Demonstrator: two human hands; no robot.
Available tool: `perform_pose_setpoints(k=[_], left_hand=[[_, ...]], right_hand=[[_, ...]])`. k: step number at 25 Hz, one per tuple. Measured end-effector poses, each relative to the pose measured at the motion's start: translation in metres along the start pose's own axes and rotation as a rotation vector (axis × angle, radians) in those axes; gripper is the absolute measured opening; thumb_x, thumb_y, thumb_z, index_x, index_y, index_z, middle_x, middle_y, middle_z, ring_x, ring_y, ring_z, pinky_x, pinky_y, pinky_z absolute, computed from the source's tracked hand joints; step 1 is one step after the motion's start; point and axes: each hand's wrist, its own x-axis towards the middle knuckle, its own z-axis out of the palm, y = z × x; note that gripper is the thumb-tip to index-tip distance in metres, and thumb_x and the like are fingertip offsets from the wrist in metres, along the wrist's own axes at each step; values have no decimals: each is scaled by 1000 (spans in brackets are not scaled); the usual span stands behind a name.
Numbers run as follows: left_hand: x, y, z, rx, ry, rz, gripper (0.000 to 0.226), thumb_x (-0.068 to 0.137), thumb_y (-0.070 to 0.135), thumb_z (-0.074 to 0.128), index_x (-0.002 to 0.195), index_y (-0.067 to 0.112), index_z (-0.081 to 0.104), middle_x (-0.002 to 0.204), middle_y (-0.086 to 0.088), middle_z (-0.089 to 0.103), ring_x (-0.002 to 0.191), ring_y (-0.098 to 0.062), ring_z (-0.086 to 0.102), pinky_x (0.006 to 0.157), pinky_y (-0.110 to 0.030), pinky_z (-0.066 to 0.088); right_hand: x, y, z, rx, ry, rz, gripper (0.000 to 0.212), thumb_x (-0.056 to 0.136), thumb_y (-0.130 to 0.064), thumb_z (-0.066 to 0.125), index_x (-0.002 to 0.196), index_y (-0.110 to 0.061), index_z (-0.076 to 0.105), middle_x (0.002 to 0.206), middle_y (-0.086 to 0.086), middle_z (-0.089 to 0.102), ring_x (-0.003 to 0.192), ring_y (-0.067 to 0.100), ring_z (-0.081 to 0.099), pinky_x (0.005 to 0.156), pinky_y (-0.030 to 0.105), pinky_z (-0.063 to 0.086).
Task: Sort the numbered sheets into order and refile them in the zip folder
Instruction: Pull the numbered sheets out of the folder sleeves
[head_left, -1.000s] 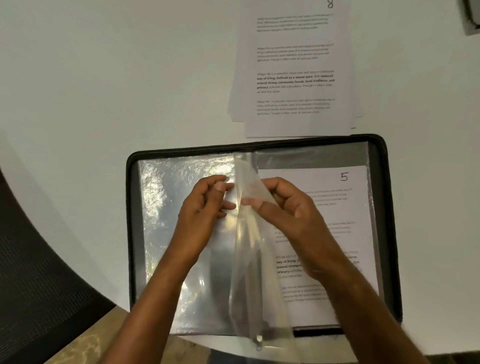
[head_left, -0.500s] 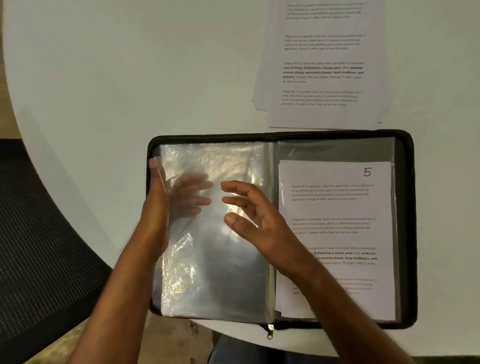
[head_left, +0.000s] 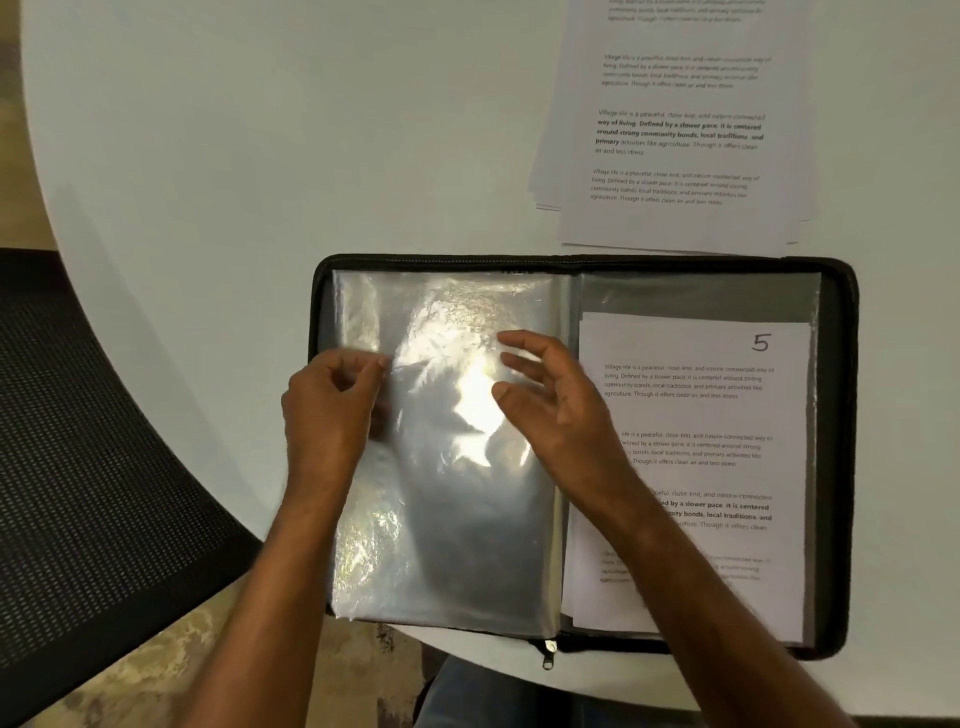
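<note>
Right now the black zip-edged folder (head_left: 582, 262) lies open on the round white table (head_left: 260, 156), overhanging its near rim a little. Its left page is a glossy, crinkled clear plastic sleeve (head_left: 452, 519); the right sleeve holds the white printed sheet numbered 5 (head_left: 727, 415). A loose stack of white printed sheets (head_left: 675, 130) lies just beyond the folder's far edge. The left hand (head_left: 327, 415) pinches the clear sleeve near its outer edge, thumb against fingertips. The right hand (head_left: 550, 410) hovers over the same sleeve, fingers spread and slightly bent, holding nothing. Such sleeves look thin, limp and slippery, and likely cling together, so each is best separated at a free outer edge; the paper should slide in lightly but bends easily.
</note>
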Motion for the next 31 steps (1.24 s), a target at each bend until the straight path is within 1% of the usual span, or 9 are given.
perform_pose_setpoints(k=[4,8,10,14,17,20,22,27,31], left_hand=[[-4,4,7,148,78,75,7,95,32,72,92,26,72,78,12,71,73,-4,67,77,-36,59],[-12,5,15,221,133,164,6,98,28,66,101,25,62,83,14,66,76,-7,65,70,-28,51],[-14,4,20,273,161,207,29,97,28,65,124,26,54,101,13,64,90,-9,62,78,-27,45],[-16,6,29,395,200,260,73,92,25,68,154,19,30,146,-7,43,131,-25,46,99,-41,46],[-23,9,40,575,230,337,78,90,23,66,157,13,28,159,-16,29,144,-37,30,113,-56,32],[-37,17,61,592,83,474,73,92,25,65,156,17,32,164,-15,22,150,-35,19,118,-58,18],[-50,24,80,583,-24,608,67,93,26,66,153,19,37,163,-14,25,149,-33,22,117,-57,20],[-63,56,129,536,-276,742,59,98,47,54,151,22,42,162,-9,28,151,-29,23,120,-50,15],[-48,90,164,589,-306,870,61,98,46,58,152,23,42,158,-7,34,147,-27,28,118,-48,19]], right_hand=[[1,5,-26,-234,226,-59,41,97,-15,66,134,-30,55,138,-9,54,123,-2,55,103,21,51],[-2,17,-61,-524,329,-134,47,96,-19,66,141,-23,50,146,-4,48,131,12,52,109,37,49],[-4,25,-81,-672,363,-115,53,97,-23,65,146,-21,46,152,-1,45,139,16,44,114,46,44],[-10,37,-121,-885,405,-76,64,99,-32,61,156,-18,35,164,3,31,152,21,27,124,49,27],[-11,45,-144,-978,494,-47,74,99,-48,55,159,-14,28,168,8,23,156,28,16,126,52,18],[-12,51,-158,-1126,561,70,88,98,-66,43,162,-11,19,171,13,8,158,36,0,126,57,7],[-13,52,-159,-1181,571,97,87,99,-70,37,162,-13,19,172,13,1,157,38,-5,125,60,5],[-12,55,-156,-1131,580,37,69,104,-59,43,160,-20,32,172,8,3,158,34,-5,126,57,3],[-11,57,-157,-1105,596,-20,52,105,-47,48,152,-24,48,171,8,16,158,34,5,125,56,9]])
